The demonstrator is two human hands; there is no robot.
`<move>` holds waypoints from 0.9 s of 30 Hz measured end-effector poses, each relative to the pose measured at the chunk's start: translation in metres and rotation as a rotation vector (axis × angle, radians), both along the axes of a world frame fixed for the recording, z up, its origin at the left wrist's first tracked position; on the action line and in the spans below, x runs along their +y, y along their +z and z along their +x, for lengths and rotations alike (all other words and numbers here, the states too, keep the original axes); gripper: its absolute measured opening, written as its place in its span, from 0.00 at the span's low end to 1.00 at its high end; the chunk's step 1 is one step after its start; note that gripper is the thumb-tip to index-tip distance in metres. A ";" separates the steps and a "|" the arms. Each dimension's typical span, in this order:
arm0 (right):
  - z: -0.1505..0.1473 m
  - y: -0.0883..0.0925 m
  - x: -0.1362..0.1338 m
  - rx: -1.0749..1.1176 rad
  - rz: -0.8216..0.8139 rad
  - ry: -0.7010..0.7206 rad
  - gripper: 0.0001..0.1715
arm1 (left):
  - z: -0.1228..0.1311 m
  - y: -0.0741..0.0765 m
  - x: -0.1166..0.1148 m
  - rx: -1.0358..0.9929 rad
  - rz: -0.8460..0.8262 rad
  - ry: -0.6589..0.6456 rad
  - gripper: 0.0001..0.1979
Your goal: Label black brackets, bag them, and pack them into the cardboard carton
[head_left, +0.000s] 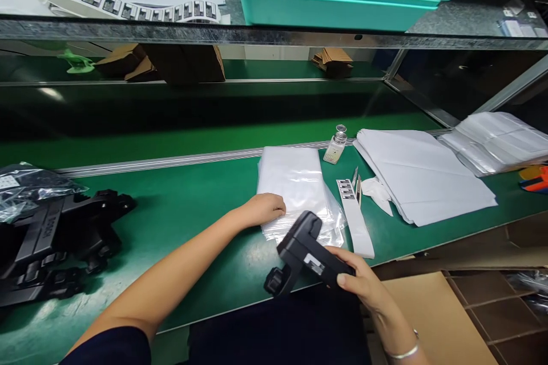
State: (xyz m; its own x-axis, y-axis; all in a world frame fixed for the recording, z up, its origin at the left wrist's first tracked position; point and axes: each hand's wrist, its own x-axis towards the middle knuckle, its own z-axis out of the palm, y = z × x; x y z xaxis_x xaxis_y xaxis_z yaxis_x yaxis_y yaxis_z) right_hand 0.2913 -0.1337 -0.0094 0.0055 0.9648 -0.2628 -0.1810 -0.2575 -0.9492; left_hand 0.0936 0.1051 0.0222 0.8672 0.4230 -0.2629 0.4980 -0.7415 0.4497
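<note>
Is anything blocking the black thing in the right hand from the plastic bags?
Nothing visible. The right hand holds the black device by the near edge of the plastic bags; the left hand is at their left side.

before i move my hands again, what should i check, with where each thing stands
1. Black part held: ok, the right hand grips one end of the black part.
2. Left hand at the bags: ok, the left hand is at the near end of the clear plastic bags.
3. Label on the part: ok, a small white label shows on it.
4. Right hand free: not ok, it is occupied by the part.
5. Top bag's mouth open: cannot tell.
6. Glass bottle away from both hands: ok, it is beyond them, near the back rail.
</note>
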 end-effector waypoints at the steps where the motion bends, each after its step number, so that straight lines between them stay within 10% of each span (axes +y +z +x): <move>1: -0.008 0.004 0.008 0.012 -0.010 0.041 0.33 | -0.001 0.000 -0.002 0.000 0.007 -0.015 0.12; 12: -0.021 -0.010 0.025 0.143 -0.305 -0.115 0.23 | -0.038 0.009 -0.044 -0.017 0.218 0.058 0.13; 27: -0.054 0.000 0.050 -0.220 -0.046 -0.304 0.24 | -0.032 0.010 -0.101 -0.486 0.384 -0.141 0.12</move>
State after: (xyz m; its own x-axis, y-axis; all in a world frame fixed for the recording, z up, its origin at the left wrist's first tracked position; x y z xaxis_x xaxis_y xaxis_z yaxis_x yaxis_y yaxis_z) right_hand 0.2368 -0.0834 -0.0099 0.3504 0.8980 -0.2662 -0.0489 -0.2663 -0.9627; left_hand 0.0620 0.0041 0.0319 0.9036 0.2820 0.3226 0.1896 -0.9383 0.2892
